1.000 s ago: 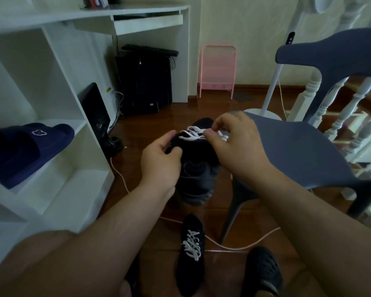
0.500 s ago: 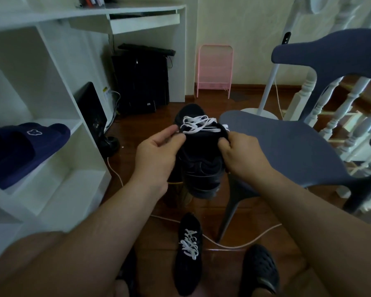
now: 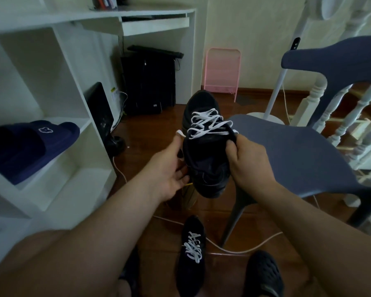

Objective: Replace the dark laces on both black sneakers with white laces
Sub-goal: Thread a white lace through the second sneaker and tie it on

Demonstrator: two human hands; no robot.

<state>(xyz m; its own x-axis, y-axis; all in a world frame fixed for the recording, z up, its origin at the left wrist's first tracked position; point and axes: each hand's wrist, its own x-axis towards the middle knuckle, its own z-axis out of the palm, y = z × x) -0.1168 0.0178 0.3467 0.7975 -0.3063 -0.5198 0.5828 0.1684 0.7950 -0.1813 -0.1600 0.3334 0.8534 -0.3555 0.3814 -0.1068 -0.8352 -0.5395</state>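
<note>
I hold a black sneaker (image 3: 204, 159) in the air, toe pointing away, with white laces (image 3: 208, 124) criss-crossed over its tongue. My right hand (image 3: 247, 163) grips the right side of its collar. My left hand (image 3: 169, 168) cups the left side, thumb up by a white lace end (image 3: 180, 133). A second black sneaker (image 3: 191, 258) with white laces lies on the floor below, between my legs.
A blue-grey chair (image 3: 298, 155) stands right of the held shoe. White shelving (image 3: 51, 159) with a navy slipper (image 3: 28, 144) fills the left. A white cable (image 3: 240, 250) runs across the wooden floor. A black clog (image 3: 262, 275) sits at lower right.
The held sneaker has tipped so its laced top faces me. My right hand came off the laces and took the collar; my left hand shifted to the shoe's left side.
</note>
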